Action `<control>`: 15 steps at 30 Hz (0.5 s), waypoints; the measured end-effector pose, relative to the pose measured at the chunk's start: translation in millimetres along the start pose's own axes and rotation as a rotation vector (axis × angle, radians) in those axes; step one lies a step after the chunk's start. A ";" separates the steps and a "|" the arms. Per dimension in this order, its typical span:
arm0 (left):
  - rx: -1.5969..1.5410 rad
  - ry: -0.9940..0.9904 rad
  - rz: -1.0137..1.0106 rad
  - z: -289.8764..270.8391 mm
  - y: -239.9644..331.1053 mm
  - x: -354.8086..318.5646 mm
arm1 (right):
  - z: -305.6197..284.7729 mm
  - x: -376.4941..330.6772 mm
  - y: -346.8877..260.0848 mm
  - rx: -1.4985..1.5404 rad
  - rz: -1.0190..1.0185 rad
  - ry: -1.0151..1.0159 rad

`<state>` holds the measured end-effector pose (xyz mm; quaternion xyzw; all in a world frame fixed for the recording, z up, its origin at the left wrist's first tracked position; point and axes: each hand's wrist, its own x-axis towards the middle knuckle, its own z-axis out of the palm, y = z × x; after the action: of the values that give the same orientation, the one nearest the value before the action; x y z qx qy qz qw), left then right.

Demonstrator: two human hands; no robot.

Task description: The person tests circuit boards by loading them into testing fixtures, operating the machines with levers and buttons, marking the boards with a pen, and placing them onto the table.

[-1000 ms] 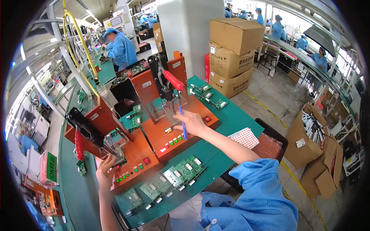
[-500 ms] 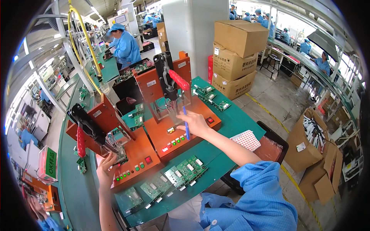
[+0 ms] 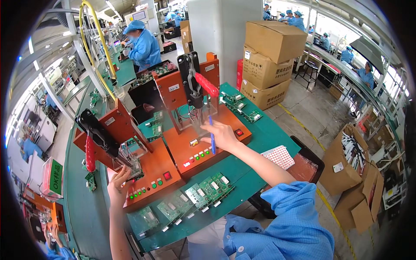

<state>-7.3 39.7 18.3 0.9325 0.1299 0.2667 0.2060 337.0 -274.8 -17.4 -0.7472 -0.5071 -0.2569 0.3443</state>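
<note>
A blue pen [image 3: 212,143] lies across the fingers of my right hand [image 3: 223,138], which is closed around it. Its fingertips reach under the black toggle clamp [image 3: 190,80] of the right-hand orange test fixture [image 3: 229,125], and what they touch there is partly hidden. My left hand [image 3: 118,186] has its fingers pinched at the near left edge of a circuit board [image 3: 138,170] in the left-hand orange fixture [image 3: 149,184]. Over that board stands a second black clamp [image 3: 97,136] with a red handle [image 3: 90,154], its pins close above the board.
Several green circuit boards [image 3: 208,190] lie along the near edge of the green table [image 3: 234,186]; more boards [image 3: 240,108] sit beyond the right fixture. A sheet of red-and-white labels [image 3: 279,157] rests at the right. Cardboard boxes [image 3: 271,63] are stacked behind. Another person [image 3: 145,45] works at the far left.
The view has shifted slightly. My left fingers have moved a little at the board's edge. My right hand stays at the right fixture with the pen. Another person's hands at the lower left have shifted.
</note>
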 end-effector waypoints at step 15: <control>0.019 -0.026 0.002 -0.1 0.1 1.9 | -6.3 3.8 -5.3 -0.020 0.046 -0.029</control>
<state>-5.8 40.3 19.3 0.9380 0.1289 0.2535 0.1984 333.2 -276.1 -9.3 -0.7656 -0.4923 -0.2430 0.3353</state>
